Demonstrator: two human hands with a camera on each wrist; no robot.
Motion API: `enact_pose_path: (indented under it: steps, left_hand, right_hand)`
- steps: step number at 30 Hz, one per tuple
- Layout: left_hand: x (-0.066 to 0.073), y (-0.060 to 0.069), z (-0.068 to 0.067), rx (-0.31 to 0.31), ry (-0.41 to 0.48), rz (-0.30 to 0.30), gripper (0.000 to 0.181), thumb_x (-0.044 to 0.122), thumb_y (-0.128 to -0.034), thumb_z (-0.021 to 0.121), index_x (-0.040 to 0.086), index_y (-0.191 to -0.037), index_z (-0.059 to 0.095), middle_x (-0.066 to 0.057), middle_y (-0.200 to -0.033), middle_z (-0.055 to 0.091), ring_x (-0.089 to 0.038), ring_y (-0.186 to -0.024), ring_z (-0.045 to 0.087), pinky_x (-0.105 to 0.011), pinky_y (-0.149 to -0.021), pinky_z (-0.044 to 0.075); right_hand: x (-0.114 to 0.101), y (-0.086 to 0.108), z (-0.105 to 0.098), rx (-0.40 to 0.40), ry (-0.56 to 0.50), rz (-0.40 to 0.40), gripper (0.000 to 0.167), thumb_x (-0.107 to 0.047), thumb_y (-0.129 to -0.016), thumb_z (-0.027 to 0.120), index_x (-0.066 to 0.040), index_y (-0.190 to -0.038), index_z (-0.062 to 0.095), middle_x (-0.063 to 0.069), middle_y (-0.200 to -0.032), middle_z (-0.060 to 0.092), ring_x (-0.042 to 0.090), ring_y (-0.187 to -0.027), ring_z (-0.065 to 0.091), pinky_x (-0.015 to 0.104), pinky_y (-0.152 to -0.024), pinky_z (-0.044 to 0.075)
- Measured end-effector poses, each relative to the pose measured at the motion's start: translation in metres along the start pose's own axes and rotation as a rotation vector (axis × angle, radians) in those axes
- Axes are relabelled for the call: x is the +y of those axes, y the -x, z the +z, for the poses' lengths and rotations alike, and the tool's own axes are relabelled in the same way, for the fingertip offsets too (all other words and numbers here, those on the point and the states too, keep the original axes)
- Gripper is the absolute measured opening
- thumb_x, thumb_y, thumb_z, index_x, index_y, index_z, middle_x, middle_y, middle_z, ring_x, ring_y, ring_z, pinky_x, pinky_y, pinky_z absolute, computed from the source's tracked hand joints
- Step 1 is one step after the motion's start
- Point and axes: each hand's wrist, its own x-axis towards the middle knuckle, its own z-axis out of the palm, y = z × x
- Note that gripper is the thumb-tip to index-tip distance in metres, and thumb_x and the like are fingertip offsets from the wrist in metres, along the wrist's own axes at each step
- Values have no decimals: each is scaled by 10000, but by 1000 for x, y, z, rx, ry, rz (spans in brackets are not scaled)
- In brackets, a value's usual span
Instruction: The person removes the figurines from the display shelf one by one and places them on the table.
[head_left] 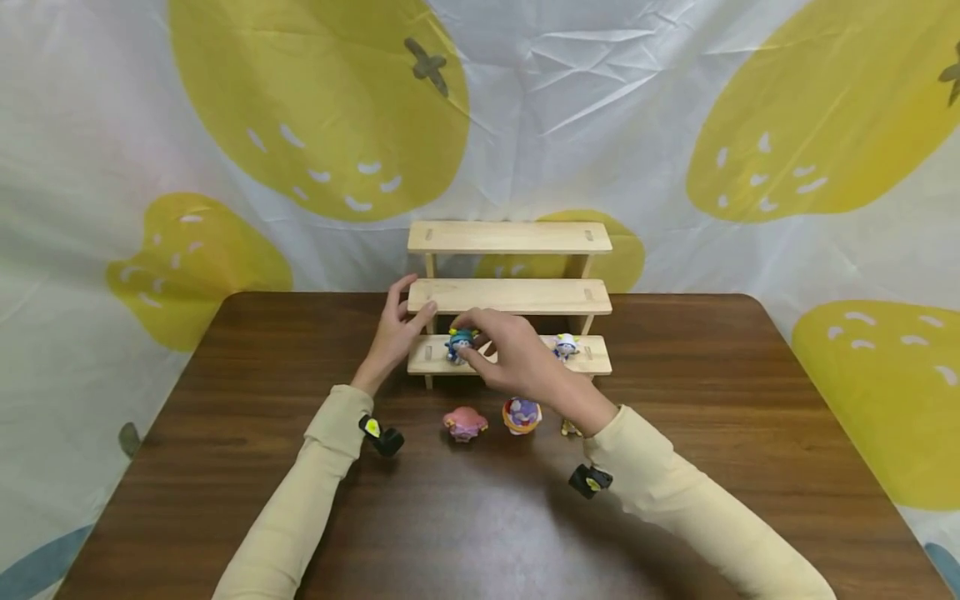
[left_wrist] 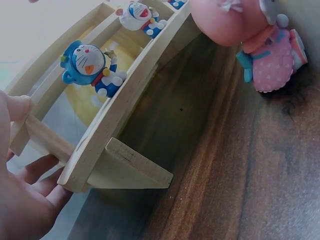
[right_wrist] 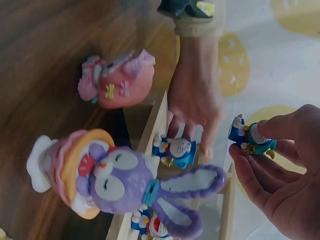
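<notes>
My right hand (head_left: 513, 350) pinches a small blue-and-white cat figurine (right_wrist: 257, 135) in a teal hat between thumb and fingers, lifted in front of the wooden stepped shelf (head_left: 510, 296). My left hand (head_left: 393, 333) grips the left end of that shelf, thumb on the middle tier. A blue-hatted cat figurine (left_wrist: 90, 65) sits at the left of the lowest tier. Further along this tier is a white-hatted figurine (left_wrist: 137, 17). Another white-hatted figurine (head_left: 566, 346) sits near the right end. In the head view my right hand hides the tier's middle.
In front of the shelf, a pink figurine (head_left: 465, 423) and a purple rabbit in a cup (head_left: 521, 415) stand on the brown table (head_left: 480, 517). A small yellowish figurine (head_left: 571, 427) is partly covered by my right forearm. A fruit-patterned curtain (head_left: 517, 125) hangs behind.
</notes>
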Motion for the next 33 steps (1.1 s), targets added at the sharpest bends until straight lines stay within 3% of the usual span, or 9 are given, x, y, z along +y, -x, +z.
enact_pose_path:
  steps: [2,8,12,16,19,23,26,33]
  left_hand:
    - [0,1,1,2,0,1,623,138,-1026,601,62,-1562,295,-320,-1187,623,-103,-921,609,-245,-789,471]
    - [1,2,0,0,0,-3,640,162,-1035,586,70,-1579,264,-320,-1203,616,-342,-1064,623,-327,-851,489]
    - [1,2,2,4,8,-9,635,159,-1033,591,81,-1579,276,-323,-1221,613,-264,-1041,632,-380,-896,493]
    - [1,1,3,11,1,-10,629,146,-1027,598,79,-1571,289,-319,-1222,619,-170,-993,627,-358,-880,499]
    - [1,1,2,13,-1,-6,636,141,-1024,602,76,-1571,286,-321,-1232,620,-210,-1011,632,-375,-876,505]
    - [-1,2,2,6,8,-6,642,141,-1025,600,81,-1576,276,-322,-1243,616,-355,-1087,629,-446,-895,504]
    - [-2,2,2,-3,7,-7,643,153,-1032,590,86,-1582,264,-325,-1244,612,-449,-1133,606,-436,-886,502]
    - [0,3,1,0,-16,-6,641,178,-1036,584,95,-1586,266,-317,-1246,614,-403,-1116,611,-372,-863,489]
  right_hand:
    - [-3,4,2,1,-19,-8,239,-94,-952,699,-5,-1169,654,127,-1103,722,208,-869,741,320,-747,597]
    - [-10,12,6,-29,-72,31,223,-90,-951,700,-27,-1161,655,105,-1111,715,201,-857,741,304,-729,599]
    - [-14,18,10,-39,-84,40,230,-87,-945,706,-33,-1161,649,100,-1106,714,191,-846,747,275,-709,594]
    - [-16,24,15,-48,-86,18,238,-83,-932,717,-25,-1153,648,101,-1077,725,174,-833,745,235,-715,582]
    - [-17,28,18,-59,-87,10,235,-84,-922,726,-25,-1138,655,97,-1058,732,167,-830,741,215,-721,575]
    - [-19,34,23,-76,-126,20,233,-74,-914,735,-23,-1127,655,104,-1053,731,182,-849,740,206,-730,577]
    - [-21,39,26,-97,-169,29,238,-66,-916,734,-21,-1133,649,109,-1058,725,183,-856,740,173,-723,566]
    - [-26,46,37,-100,-194,16,198,-78,-927,727,-40,-1110,662,69,-996,727,122,-786,707,163,-668,553]
